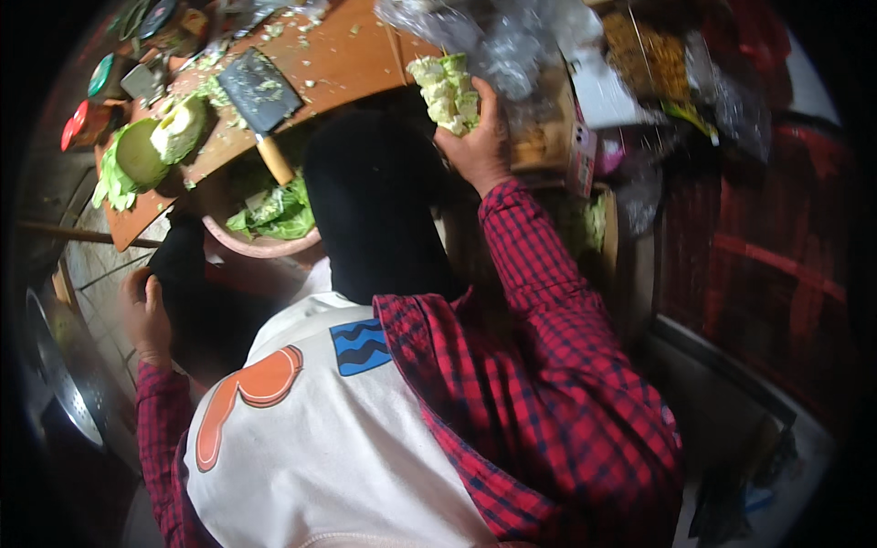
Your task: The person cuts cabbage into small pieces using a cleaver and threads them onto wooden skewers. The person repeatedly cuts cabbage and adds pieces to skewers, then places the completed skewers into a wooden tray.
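Observation:
My right hand (490, 151) grips a pale green cut cabbage piece (442, 92) near the table's right end, fingers and thumb wrapped on its side. Down at the left, my left hand (146, 318) hangs beside my dark-clad knee, slightly blurred, its fingers apart with nothing seen in them. On the orange-brown wooden tabletop (342, 55) rests a cleaver (257, 89) with chopped bits on its blade, its wooden handle jutting over the near edge. Left of it lie a cabbage half (137, 157) and another cut cabbage piece (179, 130).
Below the table edge, a pink basin (260, 246) holds green leaves. Red-lidded and green-lidded jars (103, 75) stand at the table's left. Clear plastic bags (507, 55) and a phone (582, 154) are at the right. A perforated metal vessel (62, 370) lies far left.

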Motion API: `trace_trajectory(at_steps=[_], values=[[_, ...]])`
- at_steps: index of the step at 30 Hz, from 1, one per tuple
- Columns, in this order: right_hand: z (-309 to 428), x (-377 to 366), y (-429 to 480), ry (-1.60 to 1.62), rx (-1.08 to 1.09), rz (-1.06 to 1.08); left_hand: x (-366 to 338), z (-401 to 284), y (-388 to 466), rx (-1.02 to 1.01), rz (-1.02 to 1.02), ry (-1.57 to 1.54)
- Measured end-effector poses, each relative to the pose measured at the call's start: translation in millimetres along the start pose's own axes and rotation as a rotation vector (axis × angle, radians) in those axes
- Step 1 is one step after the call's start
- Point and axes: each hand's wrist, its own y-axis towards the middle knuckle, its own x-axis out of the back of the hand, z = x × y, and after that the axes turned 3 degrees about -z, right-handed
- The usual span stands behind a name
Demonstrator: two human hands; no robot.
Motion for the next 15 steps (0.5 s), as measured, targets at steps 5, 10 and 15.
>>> trace_trajectory(at_steps=[5,10,15], values=[[-41,75,-110,-0.143,-0.178,0.088,1,-4,10,-0.041,0.054,0.025],[-61,116,-192,-0.205,-0.414,0.166,3,-9,12,-0.110,0.059,0.091],[-121,127,-226,-0.325,-0.541,0.164,3,-7,14,-0.126,0.066,0.079]])
